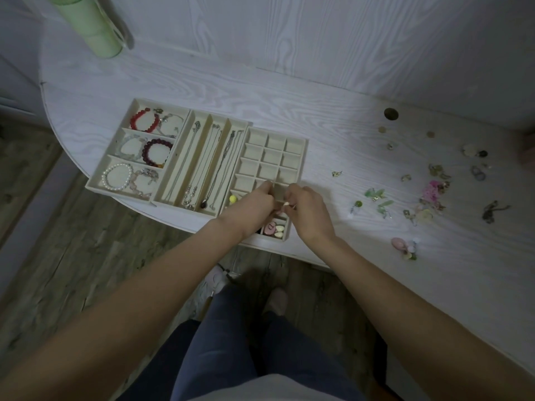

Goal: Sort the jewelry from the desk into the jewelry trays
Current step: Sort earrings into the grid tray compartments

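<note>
My right hand [304, 209] pinches a small pale earring [286, 204] at its fingertips; my left hand [254, 204] curls in just beside it — whether it grips anything, I cannot tell. Both hover over the grid tray [301, 146], near rows. A slip here could drop it into a wrong cell — loose jewelry [434, 192] waits far right on the desk [318, 111].

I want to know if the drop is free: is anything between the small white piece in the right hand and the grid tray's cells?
Nothing visible. The right hand pinches the white piece directly above the grid tray; the left hand sits beside it, covering some near cells.
</note>
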Tool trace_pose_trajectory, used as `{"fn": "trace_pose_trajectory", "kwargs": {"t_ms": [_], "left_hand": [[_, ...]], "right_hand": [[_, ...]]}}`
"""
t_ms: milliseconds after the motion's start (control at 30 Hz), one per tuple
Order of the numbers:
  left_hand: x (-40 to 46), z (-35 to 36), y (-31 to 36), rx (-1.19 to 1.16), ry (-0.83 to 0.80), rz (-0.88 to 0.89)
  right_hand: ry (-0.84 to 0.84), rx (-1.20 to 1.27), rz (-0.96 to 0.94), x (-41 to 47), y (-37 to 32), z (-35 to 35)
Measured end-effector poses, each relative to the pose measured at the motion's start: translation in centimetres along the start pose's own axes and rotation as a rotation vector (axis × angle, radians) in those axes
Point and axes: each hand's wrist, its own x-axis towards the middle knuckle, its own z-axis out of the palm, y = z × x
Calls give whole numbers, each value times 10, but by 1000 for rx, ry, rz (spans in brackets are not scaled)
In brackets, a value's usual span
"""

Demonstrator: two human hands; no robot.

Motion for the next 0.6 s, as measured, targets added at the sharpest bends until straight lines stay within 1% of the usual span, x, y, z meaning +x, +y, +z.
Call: {"fn": "trace_pose_trajectory", "kwargs": {"t_ms": [33,133,233,267,300,333,367,400,467,500,600], "left_hand": [[1,1,-1,51,44,10],[3,8,0,16,11,-33],[5,11,2,131,19,41],[4,10,5,150,7,57],[3,7,8,221,-50,43],[3,6,9,408,-70,50],[0,2,10,568,-44,94],[0,0,8,657,-28,113],[-1,-3,3,747,-13,107],[-3,-4,1,751,-16,100],[-6,-7,-4,763,-40,87]], "right_hand": [[-2,-24,-12,0,0,1],[8,-108,-48,1,3,5],[-4,-251,-110,1,3,6],[-16,-294,-131,2,3,6],[-24,-314,-137,1,2,5],[-25,-310,-127,1,2,5],[-20,-281,-103,2,3,4],[-15,-223,-68,2,3,3],[-10,-82,-22,3,3,2],[-14,-41,-24,2,2,2],[-34,-95,-73,2,2,4]]}}
